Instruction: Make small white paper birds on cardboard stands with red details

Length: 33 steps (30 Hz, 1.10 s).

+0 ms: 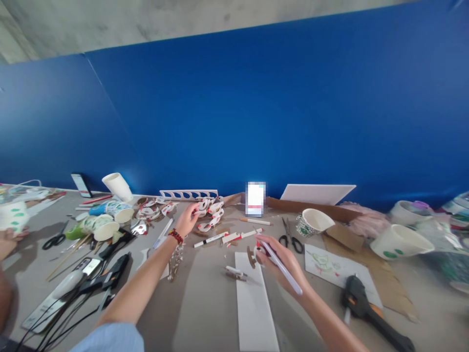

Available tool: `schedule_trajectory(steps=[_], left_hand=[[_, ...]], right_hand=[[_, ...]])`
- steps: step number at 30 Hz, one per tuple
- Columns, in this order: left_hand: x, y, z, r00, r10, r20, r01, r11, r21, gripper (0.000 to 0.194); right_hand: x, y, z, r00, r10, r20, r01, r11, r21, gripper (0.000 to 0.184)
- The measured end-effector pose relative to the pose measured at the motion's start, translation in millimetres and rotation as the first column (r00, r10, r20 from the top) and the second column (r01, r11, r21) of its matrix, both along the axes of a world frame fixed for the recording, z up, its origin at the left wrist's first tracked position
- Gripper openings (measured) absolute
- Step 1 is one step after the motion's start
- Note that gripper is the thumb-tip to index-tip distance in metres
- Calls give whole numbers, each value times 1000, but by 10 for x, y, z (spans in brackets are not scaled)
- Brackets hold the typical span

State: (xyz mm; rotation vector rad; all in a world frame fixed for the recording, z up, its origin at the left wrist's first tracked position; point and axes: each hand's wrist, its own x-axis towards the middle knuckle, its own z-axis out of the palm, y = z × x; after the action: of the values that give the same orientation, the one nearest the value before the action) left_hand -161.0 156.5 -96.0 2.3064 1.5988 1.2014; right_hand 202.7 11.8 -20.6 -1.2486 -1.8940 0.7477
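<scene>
My left hand (185,221), with a beaded bracelet on the wrist, reaches to a pile of small white cutouts with red marks (215,211). Its fingers are pinched at a piece on the pile's near left side. In my right hand (279,260) is a white pen (281,270), slanting back toward the wrist. The same fingertips also grip a small white-and-red piece with a brown curved base (252,256). Below lies a long white strip (256,313) with a small white-and-brown piece (236,274) on it. Markers (208,239) lie between the hands.
Black scissors (291,238), a paper cup (315,221), a drawing (337,269) and a black glue gun (366,308) are on the right. To the left lie decorated cups (106,227), a power strip (51,305) and cables. A lit, blurred screen (255,199) stands at the back. Another person's hand (7,242) holds a cup.
</scene>
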Motion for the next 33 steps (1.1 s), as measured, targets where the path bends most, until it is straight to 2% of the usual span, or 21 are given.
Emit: schedule_trajectory(steps=[4,7,10,13,16,19,21,25,30,33], left_hand=[[3,105,-18,1000,-14,-20,15,999,29,29],[-17,90,-12,1000,-12,-22,13,998,53,34],[-50,-29,20,1000,22,-17,-20,996,82,38],[-69,-223,58,997,67,-24,-64,994,87,29],[-36,-399,82,996,19,-93,-16,999,29,23],[37,-478,95,984,-63,-167,54,997,-61,36],[81,-483,105,978,-86,-189,66,992,-111,45],[114,-464,119,974,-108,-200,71,981,-183,52],[56,-457,130,981,-98,-165,64,977,-201,48],[19,-450,166,986,-88,-139,61,980,-190,37]], right_hand=[[35,-21,-30,1000,-7,3,7,1000,4,33],[65,-33,-59,1000,-15,13,15,1000,21,32],[83,-42,-86,1000,-19,17,19,999,34,32],[80,-38,-110,1000,-15,19,14,999,33,33],[51,-25,-121,1000,-9,23,9,999,36,33],[9,-25,-108,1000,8,29,-9,999,36,33],[-9,-38,-91,999,21,29,-22,999,41,33],[23,-66,-90,999,18,26,-19,999,38,34],[116,-74,-161,1000,6,2,-6,1000,20,35],[112,-75,-178,1000,15,4,-15,1000,16,35]])
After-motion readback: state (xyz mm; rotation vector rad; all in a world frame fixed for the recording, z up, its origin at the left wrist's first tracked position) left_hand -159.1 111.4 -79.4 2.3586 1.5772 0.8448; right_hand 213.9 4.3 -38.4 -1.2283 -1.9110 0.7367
